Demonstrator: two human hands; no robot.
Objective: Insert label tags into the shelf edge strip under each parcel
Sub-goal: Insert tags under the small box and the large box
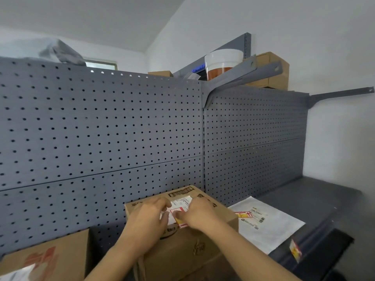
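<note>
A brown cardboard parcel (205,242) stands on the grey shelf in front of me, with a white shipping label on its top. My left hand (147,219) and my right hand (199,214) both rest on the top of the box, fingertips meeting at a small red, yellow and white label tag (179,217). Both hands pinch this tag. To the right lies a flat white mailer parcel (269,226) with printed labels. A red and yellow tag (295,250) sits in the shelf edge strip (316,248) below that mailer.
A grey pegboard back panel (101,128) rises behind the shelf. A second cardboard box (46,258) stands at the lower left. On top of the unit are a white bucket (223,63) and more boxes (272,72). A bare bracket arm (341,93) sticks out at right.
</note>
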